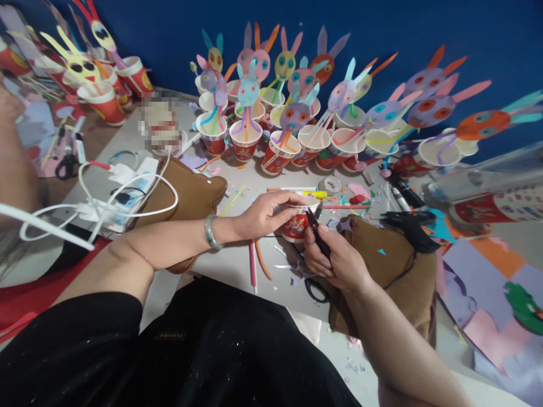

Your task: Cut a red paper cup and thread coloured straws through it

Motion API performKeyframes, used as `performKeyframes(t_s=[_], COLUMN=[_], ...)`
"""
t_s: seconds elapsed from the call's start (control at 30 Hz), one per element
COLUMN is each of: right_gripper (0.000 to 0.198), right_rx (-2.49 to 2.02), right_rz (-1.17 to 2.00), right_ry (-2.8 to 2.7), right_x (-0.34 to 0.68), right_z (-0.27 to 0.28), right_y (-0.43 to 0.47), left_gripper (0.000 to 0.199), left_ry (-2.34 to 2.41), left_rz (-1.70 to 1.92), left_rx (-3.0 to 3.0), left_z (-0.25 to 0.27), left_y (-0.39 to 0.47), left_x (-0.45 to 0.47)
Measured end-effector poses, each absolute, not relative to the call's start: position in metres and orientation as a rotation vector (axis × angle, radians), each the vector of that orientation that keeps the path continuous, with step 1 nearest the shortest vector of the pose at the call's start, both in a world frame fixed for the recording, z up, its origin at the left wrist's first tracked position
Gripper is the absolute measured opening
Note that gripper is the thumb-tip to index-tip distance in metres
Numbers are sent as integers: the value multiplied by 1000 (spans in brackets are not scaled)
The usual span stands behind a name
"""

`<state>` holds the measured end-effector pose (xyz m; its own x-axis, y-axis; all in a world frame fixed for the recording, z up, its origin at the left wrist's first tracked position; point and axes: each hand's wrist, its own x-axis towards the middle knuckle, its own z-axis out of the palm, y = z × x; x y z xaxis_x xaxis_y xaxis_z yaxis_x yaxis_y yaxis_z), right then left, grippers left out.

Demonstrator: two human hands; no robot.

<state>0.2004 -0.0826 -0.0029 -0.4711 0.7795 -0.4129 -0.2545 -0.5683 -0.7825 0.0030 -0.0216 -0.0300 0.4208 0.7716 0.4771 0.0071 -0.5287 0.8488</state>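
Observation:
A red-and-white printed paper cup point(293, 230) stands on the table in front of me. My left hand point(265, 213) is closed on its rim from the left, thumb and fingers on the cup's edge. In my right hand point(337, 257) is a pair of dark-handled pliers point(319, 239), with the fingers wrapped round the handles. The pliers' jaws are at the right side of the cup's rim; whether they bite into the paper I cannot tell. Just below lie black scissors point(316, 290), a pink straw point(253, 265) and an orange strip point(263, 260).
Rows of cups with paper rabbit heads, one of them orange point(483, 124), stand along the blue wall. Brown cushions point(382, 265) flank me; a black glue gun point(409, 229) lies on the right one. White cables point(169, 183) cross a power strip at left. Coloured paper point(470, 277) lies right. Another person's arm point(17, 147) shows at left.

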Motion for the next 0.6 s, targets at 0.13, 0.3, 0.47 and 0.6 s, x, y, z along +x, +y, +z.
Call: performKeyframes(t_s=[0.13,0.3,0.47,0.6], right_gripper=[43,44,41,41], right_rx=[-1064,-1059,-1076,-1088], right_rz=[2058,2032,2007,2000], right_ry=[-865,-884,-888,-910], right_x=[200,199,198,198], right_z=[-4,-5,-6,-7], right_y=[-82,-84,-85,-85], left_gripper=[18,13,8,8], left_ry=[682,713,718,718], left_rz=[1172,1155,1113,1058], left_rx=[1791,1748,1661,1553], left_z=[-31,-31,-30,-30], left_y=[-22,-23,-22,-19], left_x=[3,2,3,3])
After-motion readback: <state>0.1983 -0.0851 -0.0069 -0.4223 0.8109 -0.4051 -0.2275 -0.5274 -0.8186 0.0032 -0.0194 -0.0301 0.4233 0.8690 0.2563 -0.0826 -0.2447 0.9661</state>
